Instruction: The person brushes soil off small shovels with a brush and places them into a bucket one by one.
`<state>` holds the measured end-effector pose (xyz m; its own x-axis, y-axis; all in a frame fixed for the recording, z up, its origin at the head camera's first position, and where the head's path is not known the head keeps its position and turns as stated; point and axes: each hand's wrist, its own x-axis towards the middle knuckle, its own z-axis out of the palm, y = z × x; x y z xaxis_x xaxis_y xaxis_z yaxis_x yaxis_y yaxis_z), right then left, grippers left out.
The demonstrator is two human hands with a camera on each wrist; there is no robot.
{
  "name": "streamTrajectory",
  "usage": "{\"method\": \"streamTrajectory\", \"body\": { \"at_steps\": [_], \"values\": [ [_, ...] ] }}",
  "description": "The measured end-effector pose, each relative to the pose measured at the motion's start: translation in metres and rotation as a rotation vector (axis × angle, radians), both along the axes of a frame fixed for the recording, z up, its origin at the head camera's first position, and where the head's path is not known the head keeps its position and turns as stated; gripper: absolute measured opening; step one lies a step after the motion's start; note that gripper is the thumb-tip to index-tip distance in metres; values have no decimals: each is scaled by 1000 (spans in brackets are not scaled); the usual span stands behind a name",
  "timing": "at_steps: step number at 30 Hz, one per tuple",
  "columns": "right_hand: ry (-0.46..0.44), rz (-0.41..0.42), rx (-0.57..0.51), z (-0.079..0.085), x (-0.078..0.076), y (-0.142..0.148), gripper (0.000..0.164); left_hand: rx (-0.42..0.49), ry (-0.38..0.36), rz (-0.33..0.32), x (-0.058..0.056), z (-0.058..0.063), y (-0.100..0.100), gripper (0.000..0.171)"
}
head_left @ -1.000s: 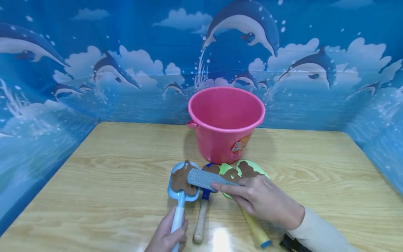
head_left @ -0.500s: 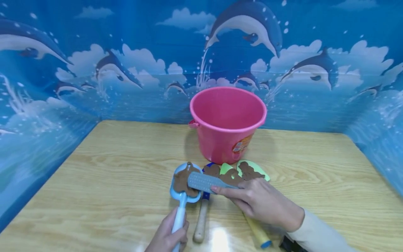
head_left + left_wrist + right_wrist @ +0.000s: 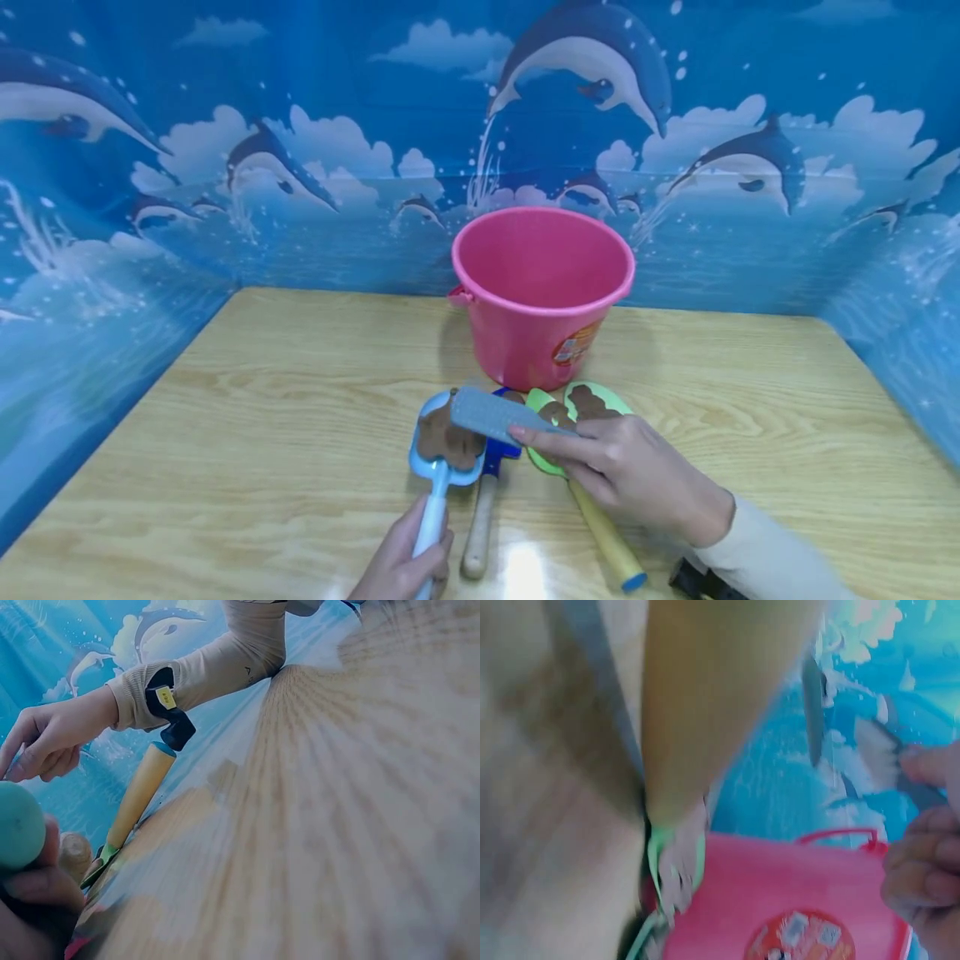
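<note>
My left hand (image 3: 405, 554) grips the handle of a light-blue toy shovel (image 3: 430, 533), whose blade bears a brown, mud-like patch (image 3: 448, 442). In the left wrist view the round end of that handle (image 3: 19, 825) shows between the fingers. My right hand (image 3: 630, 471) holds a blue-grey, flat-headed brush (image 3: 498, 415), the index finger laid along it. Its head overlaps the upper right of the blade in the head view. Pale bristles (image 3: 876, 754) show in the right wrist view.
Beside the shovel lies a blue tool with a wooden handle (image 3: 480, 529). To the right are a green shovel with a yellow handle (image 3: 607, 537) and a light-green blade (image 3: 611, 400), both brown-smeared. A pink bucket (image 3: 517, 346) stands behind them on the wooden table (image 3: 262, 433), before a dolphin-print backdrop (image 3: 337, 233).
The brush has shifted up and slightly right across the shovel's blade, uncovering more of the brown patch. The shovel in my left hand has moved slightly right and down.
</note>
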<state>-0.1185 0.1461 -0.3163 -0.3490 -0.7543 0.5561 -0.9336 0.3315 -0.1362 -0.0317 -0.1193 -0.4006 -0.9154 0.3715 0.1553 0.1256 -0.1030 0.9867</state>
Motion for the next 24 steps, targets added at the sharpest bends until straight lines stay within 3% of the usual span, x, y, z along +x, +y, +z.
{"method": "streamTrajectory", "body": {
  "at_steps": [4, 11, 17, 19, 24],
  "values": [
    [10, 48, 50, -4, 2, -3, 33, 52, 28, -33, 1, 0, 1, 16],
    [65, -6, 29, -2, 1, -1, 36, 144, -4, -73, 4, 1, 1, 16],
    [18, -77, 5, 0, 1, 0, 35, 147, -41, -66, 5, 2, 1, 17],
    [-4, -55, -24, 0, 1, -1, 34, 150, -39, -69, 5, 2, 1, 16],
    [-14, 107, -4, -2, 2, -5, 33, 185, -49, -89, 4, -3, 0, 17]
  ]
}}
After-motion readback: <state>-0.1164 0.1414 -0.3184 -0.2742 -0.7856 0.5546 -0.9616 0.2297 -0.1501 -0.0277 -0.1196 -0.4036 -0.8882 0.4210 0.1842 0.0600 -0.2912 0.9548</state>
